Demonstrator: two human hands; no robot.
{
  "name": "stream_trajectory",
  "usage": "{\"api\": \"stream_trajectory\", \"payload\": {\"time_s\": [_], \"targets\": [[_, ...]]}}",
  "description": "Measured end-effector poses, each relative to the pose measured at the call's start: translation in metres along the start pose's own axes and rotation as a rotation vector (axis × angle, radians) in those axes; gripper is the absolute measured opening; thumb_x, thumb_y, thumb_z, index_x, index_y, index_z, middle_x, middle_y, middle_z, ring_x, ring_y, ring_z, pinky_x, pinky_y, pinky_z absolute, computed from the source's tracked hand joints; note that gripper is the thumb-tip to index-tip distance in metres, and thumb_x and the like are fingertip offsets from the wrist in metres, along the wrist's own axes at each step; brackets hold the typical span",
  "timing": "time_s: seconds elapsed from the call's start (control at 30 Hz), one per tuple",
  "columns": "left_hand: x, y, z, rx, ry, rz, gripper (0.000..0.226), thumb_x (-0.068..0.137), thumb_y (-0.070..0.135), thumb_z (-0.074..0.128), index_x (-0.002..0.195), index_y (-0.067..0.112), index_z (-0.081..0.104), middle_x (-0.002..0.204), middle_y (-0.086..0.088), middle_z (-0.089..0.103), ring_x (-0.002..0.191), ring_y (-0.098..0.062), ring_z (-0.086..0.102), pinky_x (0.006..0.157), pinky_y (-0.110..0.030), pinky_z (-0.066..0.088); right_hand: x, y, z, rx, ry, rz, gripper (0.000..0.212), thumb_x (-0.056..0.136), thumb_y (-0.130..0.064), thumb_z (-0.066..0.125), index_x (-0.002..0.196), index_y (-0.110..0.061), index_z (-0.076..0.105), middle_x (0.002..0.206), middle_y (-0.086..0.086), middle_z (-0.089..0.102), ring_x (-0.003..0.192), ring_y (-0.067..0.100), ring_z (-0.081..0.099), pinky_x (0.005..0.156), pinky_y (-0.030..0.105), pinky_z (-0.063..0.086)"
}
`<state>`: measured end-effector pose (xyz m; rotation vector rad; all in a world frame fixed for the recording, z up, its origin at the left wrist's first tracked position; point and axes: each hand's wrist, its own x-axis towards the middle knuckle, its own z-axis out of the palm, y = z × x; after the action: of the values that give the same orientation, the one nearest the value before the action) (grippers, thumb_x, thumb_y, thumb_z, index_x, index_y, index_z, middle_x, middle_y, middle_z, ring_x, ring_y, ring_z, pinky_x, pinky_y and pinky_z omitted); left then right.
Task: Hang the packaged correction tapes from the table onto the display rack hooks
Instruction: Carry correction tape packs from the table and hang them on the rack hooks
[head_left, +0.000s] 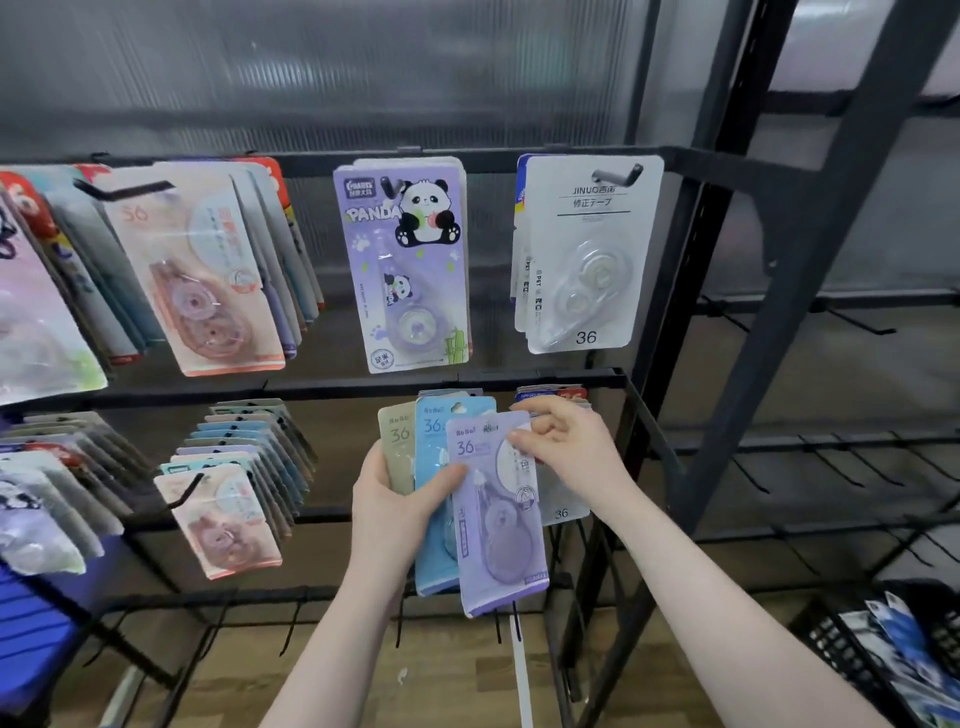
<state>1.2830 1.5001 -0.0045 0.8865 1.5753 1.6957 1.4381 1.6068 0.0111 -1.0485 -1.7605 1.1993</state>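
Observation:
My left hand (395, 506) grips a fanned stack of packaged correction tapes in front of the black display rack (519, 379): a purple pack (498, 530) on top, a blue pack (434, 551) under it and a beige pack (397, 447) at the back. My right hand (569, 441) pinches the purple pack's upper right edge. On the rack's upper row hang a purple panda pack (402, 265) and a white pack (587, 254), each on its own hook.
More packs crowd the hooks on the left in two rows, pink ones (197, 270) in front. A second black rack (831, 457) on the right carries bare hooks. A black crate (883, 654) with blue packs sits at the lower right on the wooden floor.

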Motion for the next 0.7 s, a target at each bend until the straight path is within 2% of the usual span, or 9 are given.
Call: {"api": "stream_trajectory", "payload": {"time_s": [0.1, 0.23, 0.37, 0.47, 0.53, 0.63, 0.7], "targets": [[-0.003, 0.005, -0.007, -0.009, -0.018, 0.019, 0.039, 0.072, 0.009, 0.082, 0.097, 0.028, 0.059, 0.099, 0.006, 0.071, 0.089, -0.012, 0.069, 0.072, -0.032, 0.056, -0.006, -0.009, 0.000, 0.026, 0.026, -0.007, 0.023, 0.078, -0.005, 0.074, 0.098, -0.012, 0.067, 0.076, 0.004, 0.067, 0.065, 0.007, 0.063, 0.069, 0.025, 0.055], [-0.005, 0.016, -0.017, 0.007, -0.045, 0.078, 0.039, 0.073, 0.007, 0.081, 0.098, 0.027, 0.058, 0.099, 0.007, 0.070, 0.080, -0.001, 0.068, 0.059, -0.015, 0.052, -0.015, -0.028, -0.004, 0.093, 0.063, -0.086, 0.017, 0.082, 0.003, 0.067, 0.083, -0.013, 0.061, 0.070, -0.002, 0.063, 0.058, 0.001, 0.058, 0.060, 0.014, 0.047], [-0.004, 0.026, -0.032, -0.017, -0.031, 0.130, 0.045, 0.068, 0.013, 0.087, 0.100, 0.024, 0.059, 0.102, 0.004, 0.071, 0.090, -0.009, 0.068, 0.064, -0.017, 0.054, -0.022, -0.052, -0.010, 0.190, 0.121, -0.141, 0.013, 0.088, -0.001, 0.060, 0.084, -0.012, 0.057, 0.062, -0.008, 0.066, 0.058, 0.003, 0.058, 0.056, 0.014, 0.044], [-0.007, 0.033, -0.044, -0.025, -0.013, 0.162, 0.047, 0.064, 0.017, 0.088, 0.100, 0.025, 0.059, 0.102, 0.004, 0.071, 0.092, -0.011, 0.068, 0.069, -0.021, 0.052, -0.026, -0.076, -0.007, 0.192, 0.146, -0.215, 0.012, 0.091, -0.001, 0.057, 0.086, -0.013, 0.056, 0.057, -0.014, 0.065, 0.052, -0.003, 0.056, 0.052, 0.010, 0.041], [-0.009, 0.037, -0.052, -0.016, 0.000, 0.186, 0.044, 0.069, 0.011, 0.087, 0.099, 0.027, 0.058, 0.102, 0.005, 0.069, 0.092, -0.008, 0.067, 0.070, -0.021, 0.051, -0.028, -0.093, -0.002, 0.218, 0.166, -0.251, 0.014, 0.091, -0.001, 0.056, 0.087, -0.014, 0.056, 0.060, -0.012, 0.067, 0.055, -0.002, 0.059, 0.054, 0.012, 0.044], [-0.011, 0.045, -0.065, -0.020, 0.001, 0.209, 0.039, 0.074, 0.007, 0.081, 0.097, 0.028, 0.056, 0.100, 0.008, 0.068, 0.088, -0.002, 0.066, 0.066, -0.016, 0.054, -0.027, -0.120, 0.008, 0.202, 0.172, -0.315, 0.016, 0.090, -0.002, 0.059, 0.087, -0.018, 0.058, 0.066, -0.010, 0.070, 0.063, 0.005, 0.063, 0.062, 0.023, 0.050], [-0.013, 0.050, -0.074, -0.032, 0.008, 0.219, 0.038, 0.075, 0.007, 0.080, 0.097, 0.027, 0.056, 0.100, 0.009, 0.068, 0.087, -0.001, 0.067, 0.065, -0.016, 0.054, -0.025, -0.139, 0.015, 0.193, 0.183, -0.376, 0.017, 0.089, -0.003, 0.060, 0.086, -0.019, 0.058, 0.067, -0.010, 0.070, 0.065, 0.005, 0.063, 0.065, 0.024, 0.050]]}}
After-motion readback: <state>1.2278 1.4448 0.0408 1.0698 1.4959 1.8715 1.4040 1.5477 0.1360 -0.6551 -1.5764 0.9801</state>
